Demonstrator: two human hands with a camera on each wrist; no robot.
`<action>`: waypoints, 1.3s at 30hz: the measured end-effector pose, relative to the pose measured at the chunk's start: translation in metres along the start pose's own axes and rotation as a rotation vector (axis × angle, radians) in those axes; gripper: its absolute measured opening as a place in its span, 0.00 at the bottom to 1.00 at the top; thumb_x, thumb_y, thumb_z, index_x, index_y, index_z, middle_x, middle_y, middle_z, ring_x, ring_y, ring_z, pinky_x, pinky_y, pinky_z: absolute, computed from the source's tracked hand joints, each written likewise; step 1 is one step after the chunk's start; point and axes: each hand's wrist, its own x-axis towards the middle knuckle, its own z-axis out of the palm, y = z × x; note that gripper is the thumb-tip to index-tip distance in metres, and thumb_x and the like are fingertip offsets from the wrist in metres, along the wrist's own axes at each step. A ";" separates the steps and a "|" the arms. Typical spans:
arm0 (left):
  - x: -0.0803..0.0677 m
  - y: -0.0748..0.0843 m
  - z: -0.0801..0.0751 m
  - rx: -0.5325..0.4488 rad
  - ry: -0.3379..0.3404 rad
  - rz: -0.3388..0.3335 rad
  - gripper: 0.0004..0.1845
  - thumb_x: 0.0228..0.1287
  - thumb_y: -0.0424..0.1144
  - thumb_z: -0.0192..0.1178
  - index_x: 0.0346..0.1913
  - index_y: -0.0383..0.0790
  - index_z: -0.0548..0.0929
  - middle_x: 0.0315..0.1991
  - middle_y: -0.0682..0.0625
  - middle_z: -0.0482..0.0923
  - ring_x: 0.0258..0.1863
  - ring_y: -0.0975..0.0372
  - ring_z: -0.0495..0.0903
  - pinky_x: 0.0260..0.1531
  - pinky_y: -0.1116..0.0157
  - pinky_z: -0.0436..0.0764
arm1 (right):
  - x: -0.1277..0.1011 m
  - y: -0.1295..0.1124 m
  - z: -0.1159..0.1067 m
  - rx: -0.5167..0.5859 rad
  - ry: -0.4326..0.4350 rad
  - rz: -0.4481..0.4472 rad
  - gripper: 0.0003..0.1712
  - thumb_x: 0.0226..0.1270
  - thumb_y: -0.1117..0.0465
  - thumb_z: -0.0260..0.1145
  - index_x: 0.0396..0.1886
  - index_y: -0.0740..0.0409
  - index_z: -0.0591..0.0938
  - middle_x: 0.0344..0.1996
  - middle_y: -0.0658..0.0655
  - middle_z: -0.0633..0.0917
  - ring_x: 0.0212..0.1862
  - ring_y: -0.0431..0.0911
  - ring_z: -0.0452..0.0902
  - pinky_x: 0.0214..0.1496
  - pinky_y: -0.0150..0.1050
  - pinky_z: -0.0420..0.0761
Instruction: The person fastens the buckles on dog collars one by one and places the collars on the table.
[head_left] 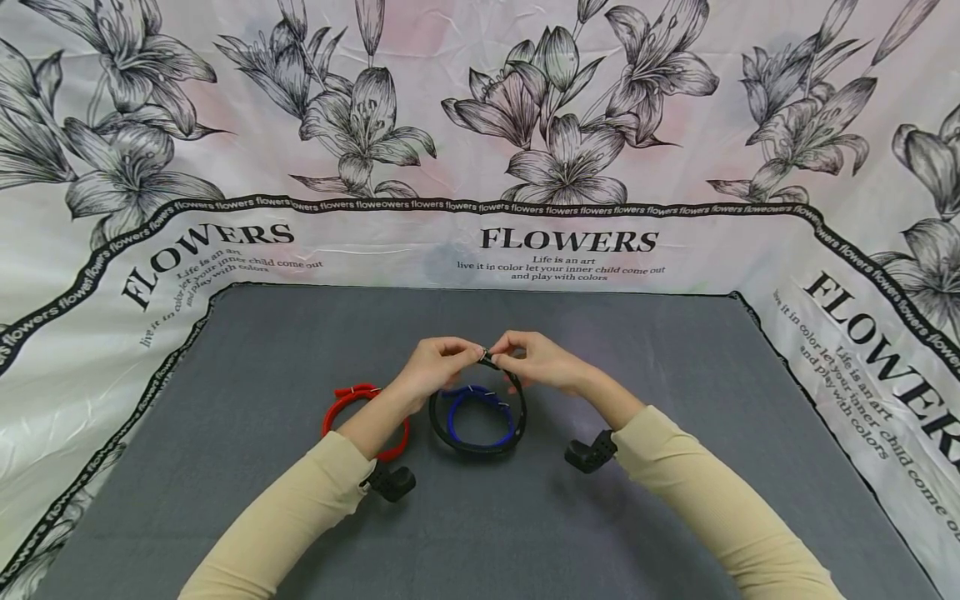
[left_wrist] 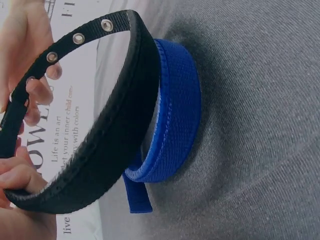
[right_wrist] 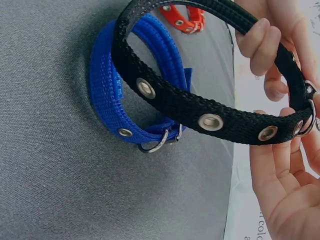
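A black webbing collar (head_left: 480, 442) with metal eyelets is held up at its far end over the grey mat. My left hand (head_left: 467, 355) pinches the strap by the buckle. My right hand (head_left: 504, 357) pinches the same spot from the other side. In the right wrist view the black collar (right_wrist: 210, 120) runs between the fingers of both hands, its metal ring by my right fingertips (right_wrist: 280, 165). A blue collar (head_left: 480, 412) lies on the mat inside the black loop; its D-ring (right_wrist: 157, 145) shows. A red collar (head_left: 352, 400) lies to the left, partly hidden by my left forearm.
The grey mat (head_left: 675, 500) covers the work surface. A floral cloth printed FLOWERS (head_left: 570, 242) surrounds it on the far side and both flanks. A black camera is strapped under each wrist (head_left: 393, 482) (head_left: 588, 454).
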 end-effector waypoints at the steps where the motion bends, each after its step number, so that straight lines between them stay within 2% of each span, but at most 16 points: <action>1: 0.000 0.000 0.001 -0.003 0.012 0.005 0.11 0.62 0.46 0.59 0.42 0.46 0.85 0.25 0.54 0.72 0.12 0.64 0.57 0.22 0.66 0.63 | 0.000 0.000 0.000 -0.005 0.004 0.001 0.14 0.69 0.57 0.56 0.49 0.60 0.73 0.45 0.64 0.73 0.42 0.66 0.76 0.44 0.56 0.78; 4: 0.000 0.001 0.002 -0.006 0.039 0.017 0.09 0.63 0.45 0.59 0.41 0.46 0.85 0.17 0.55 0.65 0.12 0.64 0.57 0.20 0.67 0.62 | 0.001 0.001 0.002 -0.004 0.012 0.000 0.15 0.68 0.56 0.57 0.49 0.59 0.73 0.48 0.67 0.72 0.45 0.67 0.74 0.45 0.56 0.78; 6: 0.000 0.000 0.003 0.000 0.059 0.025 0.09 0.63 0.44 0.58 0.41 0.46 0.84 0.16 0.54 0.66 0.14 0.63 0.62 0.20 0.67 0.65 | 0.001 0.001 0.003 -0.001 0.012 -0.009 0.15 0.68 0.57 0.57 0.50 0.60 0.72 0.49 0.69 0.72 0.46 0.67 0.73 0.45 0.55 0.78; 10: -0.001 0.000 0.004 -0.009 0.097 0.038 0.10 0.65 0.43 0.56 0.43 0.45 0.83 0.29 0.52 0.78 0.21 0.62 0.75 0.23 0.67 0.74 | 0.000 0.001 0.003 -0.008 0.015 -0.017 0.16 0.68 0.58 0.57 0.50 0.61 0.72 0.48 0.70 0.72 0.45 0.65 0.74 0.45 0.55 0.78; 13: -0.001 0.000 0.004 -0.063 0.117 0.042 0.11 0.66 0.44 0.55 0.45 0.43 0.80 0.37 0.48 0.79 0.24 0.62 0.79 0.23 0.69 0.77 | -0.001 0.000 0.003 -0.014 0.017 -0.012 0.16 0.68 0.58 0.57 0.51 0.62 0.72 0.46 0.68 0.73 0.41 0.62 0.77 0.44 0.55 0.78; 17: 0.000 0.000 0.002 -0.166 0.133 0.046 0.12 0.69 0.43 0.50 0.47 0.40 0.75 0.43 0.43 0.78 0.26 0.62 0.81 0.24 0.69 0.80 | -0.002 0.001 0.002 -0.026 0.022 -0.010 0.17 0.68 0.57 0.57 0.51 0.63 0.72 0.42 0.64 0.74 0.37 0.59 0.79 0.42 0.51 0.80; 22: 0.001 0.002 0.001 -0.245 0.143 0.026 0.12 0.72 0.42 0.44 0.48 0.37 0.70 0.48 0.41 0.77 0.27 0.62 0.82 0.28 0.67 0.82 | -0.003 0.002 0.001 -0.048 0.028 -0.018 0.18 0.68 0.57 0.57 0.52 0.63 0.72 0.41 0.64 0.75 0.36 0.62 0.80 0.38 0.47 0.80; 25: 0.001 0.002 0.002 -0.255 0.133 0.018 0.12 0.72 0.42 0.44 0.49 0.37 0.69 0.50 0.41 0.76 0.28 0.62 0.82 0.28 0.66 0.82 | -0.004 0.003 0.001 -0.044 0.027 -0.019 0.17 0.69 0.57 0.56 0.51 0.63 0.72 0.41 0.64 0.75 0.37 0.63 0.79 0.38 0.47 0.80; 28: 0.001 0.002 0.003 -0.238 0.122 0.016 0.14 0.70 0.44 0.48 0.49 0.38 0.71 0.50 0.41 0.77 0.28 0.62 0.82 0.27 0.68 0.81 | -0.004 0.004 0.001 -0.037 0.028 -0.023 0.15 0.69 0.57 0.56 0.49 0.62 0.72 0.41 0.64 0.75 0.38 0.64 0.77 0.38 0.47 0.80; 34: 0.002 0.002 0.005 -0.184 0.113 0.013 0.15 0.66 0.46 0.55 0.48 0.39 0.77 0.42 0.45 0.80 0.26 0.64 0.80 0.23 0.71 0.79 | -0.004 0.008 0.001 -0.047 0.025 -0.040 0.14 0.69 0.56 0.55 0.48 0.61 0.72 0.40 0.68 0.75 0.35 0.61 0.79 0.37 0.51 0.80; 39: 0.003 0.002 0.007 -0.214 0.122 0.013 0.14 0.68 0.44 0.53 0.48 0.37 0.75 0.42 0.45 0.79 0.34 0.54 0.82 0.24 0.70 0.80 | -0.003 0.008 0.001 -0.052 0.032 -0.038 0.15 0.69 0.56 0.56 0.49 0.60 0.72 0.40 0.70 0.74 0.33 0.56 0.81 0.37 0.49 0.80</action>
